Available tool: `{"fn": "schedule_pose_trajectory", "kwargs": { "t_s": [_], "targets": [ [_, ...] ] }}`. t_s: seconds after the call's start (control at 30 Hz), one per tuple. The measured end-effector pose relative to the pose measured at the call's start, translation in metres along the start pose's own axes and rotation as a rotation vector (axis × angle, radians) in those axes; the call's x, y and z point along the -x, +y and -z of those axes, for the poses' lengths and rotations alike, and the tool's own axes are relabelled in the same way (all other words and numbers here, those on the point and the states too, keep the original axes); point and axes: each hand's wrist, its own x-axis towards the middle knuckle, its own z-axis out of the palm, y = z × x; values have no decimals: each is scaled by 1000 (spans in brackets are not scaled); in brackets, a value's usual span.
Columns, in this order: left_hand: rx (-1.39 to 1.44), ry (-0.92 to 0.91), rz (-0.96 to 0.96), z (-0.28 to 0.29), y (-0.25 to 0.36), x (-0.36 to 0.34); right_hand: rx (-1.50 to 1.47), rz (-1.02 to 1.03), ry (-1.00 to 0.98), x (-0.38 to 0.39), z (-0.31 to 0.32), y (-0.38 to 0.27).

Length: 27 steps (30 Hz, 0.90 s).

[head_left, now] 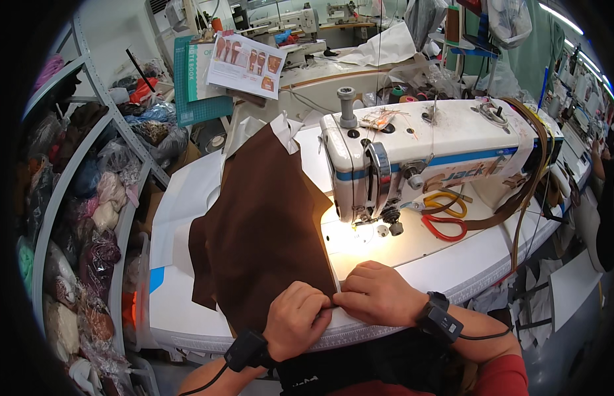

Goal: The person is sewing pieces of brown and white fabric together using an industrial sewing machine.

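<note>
And here we are at the lower middle of the frame, where both hands meet at the near right corner of the brown cloth (261, 224). The left hand (296, 315) is curled closed, pinching the cloth's edge; the right hand (381, 294) comes in from the other side, thumb and fingers pinched on that same edge — fingertips all but touching, the exact grip partly hidden. The cloth spreads left of centre over the white table (181, 300), its right side just beside the lit needle area of the sewing machine (426, 145). Nothing is under the needle here, so this looks like edge handling, probably lining up the corner — fine fingertip work. The next move calls for a steady pinch and a flat edge, clear of the red-handled scissors (444, 228) right of centre.
</note>
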Motion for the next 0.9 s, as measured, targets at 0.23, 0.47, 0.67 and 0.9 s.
{"fn": "schedule_pose_trajectory", "kwargs": {
  "t_s": [0.23, 0.47, 0.67, 0.9],
  "targets": [
    [-3, 95, 96, 13, 2, 0, 20, -138, 30, -2, 2, -5],
    [-34, 256, 58, 26, 5, -23, 166, -170, -194, -12, -31, -27],
    [-12, 91, -126, -8, 6, -34, -344, -342, -85, -27, -66, -38],
    [75, 86, -40, -19, -12, -21, -95, -58, 11, 21, 2, -31]
  ]
}}
